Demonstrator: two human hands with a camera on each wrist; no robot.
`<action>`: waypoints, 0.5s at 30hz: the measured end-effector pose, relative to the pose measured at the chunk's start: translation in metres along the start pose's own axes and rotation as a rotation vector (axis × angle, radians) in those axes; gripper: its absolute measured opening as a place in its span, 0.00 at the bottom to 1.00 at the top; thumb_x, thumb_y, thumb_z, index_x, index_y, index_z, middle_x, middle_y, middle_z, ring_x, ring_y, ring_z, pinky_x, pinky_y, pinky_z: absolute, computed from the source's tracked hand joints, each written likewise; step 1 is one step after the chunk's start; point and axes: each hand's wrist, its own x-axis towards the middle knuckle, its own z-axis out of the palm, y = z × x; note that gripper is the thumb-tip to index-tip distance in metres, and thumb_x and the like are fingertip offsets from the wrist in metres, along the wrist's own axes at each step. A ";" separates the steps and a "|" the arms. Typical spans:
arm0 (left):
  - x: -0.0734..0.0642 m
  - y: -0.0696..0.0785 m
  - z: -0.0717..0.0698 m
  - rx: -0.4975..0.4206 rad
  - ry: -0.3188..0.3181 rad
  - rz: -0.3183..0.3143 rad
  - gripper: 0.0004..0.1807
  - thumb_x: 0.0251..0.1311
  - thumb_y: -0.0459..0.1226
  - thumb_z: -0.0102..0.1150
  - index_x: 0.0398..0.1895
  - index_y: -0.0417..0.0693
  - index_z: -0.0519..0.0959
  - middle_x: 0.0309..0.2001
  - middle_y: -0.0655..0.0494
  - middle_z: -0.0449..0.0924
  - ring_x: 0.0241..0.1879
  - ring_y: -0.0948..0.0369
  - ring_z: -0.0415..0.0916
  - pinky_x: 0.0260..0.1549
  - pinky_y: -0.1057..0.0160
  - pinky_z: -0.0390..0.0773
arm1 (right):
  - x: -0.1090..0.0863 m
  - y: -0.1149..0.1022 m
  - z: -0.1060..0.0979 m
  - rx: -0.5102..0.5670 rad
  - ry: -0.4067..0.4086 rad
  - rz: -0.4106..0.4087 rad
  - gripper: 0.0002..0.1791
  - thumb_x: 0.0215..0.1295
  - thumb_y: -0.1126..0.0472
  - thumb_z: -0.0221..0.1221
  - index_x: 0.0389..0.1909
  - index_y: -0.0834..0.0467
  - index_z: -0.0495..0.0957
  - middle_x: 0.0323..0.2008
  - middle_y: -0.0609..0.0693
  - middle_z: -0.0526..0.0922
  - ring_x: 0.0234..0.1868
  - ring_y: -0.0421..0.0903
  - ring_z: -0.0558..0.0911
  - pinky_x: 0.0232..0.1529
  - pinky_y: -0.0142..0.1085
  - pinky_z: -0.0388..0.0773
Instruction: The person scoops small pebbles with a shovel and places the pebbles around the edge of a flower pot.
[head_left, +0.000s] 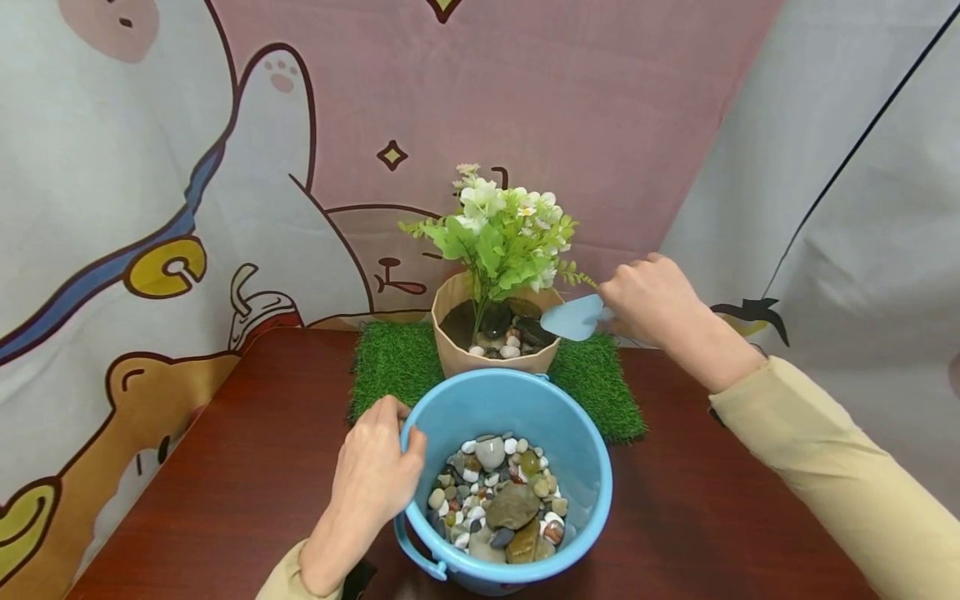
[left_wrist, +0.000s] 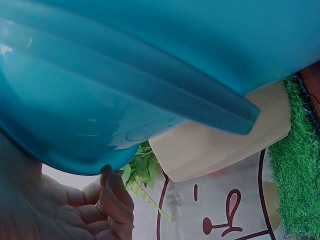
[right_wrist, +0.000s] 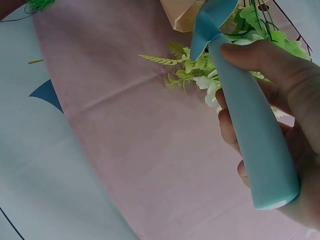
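Note:
A blue bucket (head_left: 592, 450) stands at the table's front, with several pebbles (head_left: 480, 500) of mixed sizes and colours inside. My left hand (head_left: 378, 458) grips its rim on the left side; the left wrist view shows the curled fingers (left_wrist: 117, 200) at the rim. In my right hand (head_left: 652, 296) is a light blue garden trowel (head_left: 573, 318), its handle (right_wrist: 252, 130) wrapped by the fingers. The trowel's blade is tilted at the right edge of a beige flowerpot (head_left: 450, 337). Dark soil, several stones and a white-flowered plant (head_left: 502, 233) fill the pot.
Under the pot lies a green artificial grass mat (head_left: 600, 392) on the reddish-brown table (head_left: 247, 467). Behind it hangs a cloth backdrop (head_left: 562, 100) with cartoon animals. The bucket's handle (head_left: 420, 554) hangs down on its left side.

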 end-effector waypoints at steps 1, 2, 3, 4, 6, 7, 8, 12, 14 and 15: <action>0.000 0.000 0.000 0.000 0.000 0.001 0.08 0.56 0.36 0.52 0.35 0.41 0.76 0.26 0.54 0.73 0.26 0.59 0.70 0.25 0.62 0.69 | -0.001 0.000 0.000 -0.002 0.008 0.001 0.20 0.37 0.48 0.75 0.19 0.57 0.77 0.18 0.52 0.79 0.19 0.51 0.77 0.23 0.44 0.71; 0.000 0.000 0.000 -0.001 0.000 0.001 0.08 0.56 0.36 0.52 0.35 0.41 0.76 0.26 0.54 0.73 0.26 0.59 0.70 0.25 0.62 0.69 | -0.001 -0.001 0.000 -0.001 0.014 0.001 0.20 0.37 0.48 0.75 0.19 0.57 0.77 0.18 0.52 0.80 0.20 0.51 0.77 0.23 0.43 0.71; 0.000 0.000 0.000 0.000 0.000 0.001 0.08 0.56 0.36 0.52 0.35 0.41 0.75 0.26 0.54 0.73 0.26 0.59 0.70 0.25 0.62 0.69 | -0.002 -0.001 0.001 0.001 0.021 0.000 0.20 0.37 0.48 0.75 0.20 0.57 0.78 0.18 0.52 0.80 0.20 0.51 0.77 0.23 0.43 0.70; 0.000 0.000 0.000 0.000 0.000 0.001 0.08 0.56 0.36 0.52 0.35 0.41 0.75 0.26 0.54 0.73 0.26 0.59 0.70 0.25 0.62 0.69 | -0.003 -0.002 0.001 0.003 0.029 -0.001 0.20 0.37 0.48 0.75 0.20 0.57 0.78 0.19 0.52 0.80 0.20 0.51 0.77 0.23 0.42 0.70; 0.000 0.000 0.000 0.000 0.000 0.003 0.08 0.56 0.36 0.52 0.35 0.41 0.75 0.26 0.54 0.73 0.26 0.59 0.70 0.25 0.62 0.69 | -0.006 -0.003 0.001 0.014 0.042 -0.005 0.18 0.38 0.50 0.75 0.21 0.57 0.79 0.20 0.51 0.80 0.20 0.51 0.77 0.23 0.42 0.69; 0.000 0.000 0.000 0.000 0.001 0.003 0.08 0.56 0.36 0.52 0.35 0.41 0.76 0.26 0.53 0.73 0.26 0.59 0.70 0.25 0.62 0.69 | -0.007 -0.003 0.000 0.020 0.050 -0.010 0.17 0.38 0.51 0.74 0.22 0.56 0.79 0.20 0.51 0.80 0.20 0.50 0.76 0.22 0.41 0.68; 0.000 0.000 0.000 0.000 0.001 0.004 0.08 0.56 0.36 0.52 0.35 0.40 0.76 0.26 0.53 0.73 0.26 0.59 0.70 0.25 0.62 0.69 | -0.009 -0.004 0.000 0.026 0.058 -0.014 0.15 0.38 0.53 0.74 0.22 0.56 0.79 0.20 0.51 0.79 0.20 0.50 0.76 0.22 0.40 0.67; 0.000 0.000 0.000 0.004 0.004 0.007 0.08 0.56 0.36 0.52 0.36 0.41 0.76 0.26 0.53 0.73 0.26 0.59 0.70 0.24 0.62 0.69 | -0.017 -0.006 -0.006 0.070 0.073 -0.033 0.10 0.37 0.60 0.71 0.22 0.54 0.80 0.19 0.48 0.78 0.19 0.48 0.74 0.21 0.40 0.66; 0.000 0.000 0.000 0.005 0.005 0.007 0.08 0.56 0.36 0.52 0.36 0.40 0.76 0.26 0.53 0.73 0.26 0.59 0.70 0.24 0.62 0.69 | -0.020 -0.008 -0.010 0.103 0.062 -0.041 0.09 0.36 0.61 0.69 0.21 0.53 0.78 0.18 0.47 0.76 0.17 0.46 0.72 0.21 0.40 0.66; 0.000 0.000 0.000 0.006 0.006 0.008 0.08 0.56 0.36 0.52 0.36 0.40 0.76 0.26 0.53 0.73 0.26 0.59 0.70 0.24 0.62 0.69 | -0.021 -0.009 -0.013 0.124 0.054 -0.046 0.09 0.37 0.61 0.69 0.20 0.52 0.78 0.18 0.46 0.76 0.16 0.45 0.71 0.20 0.40 0.66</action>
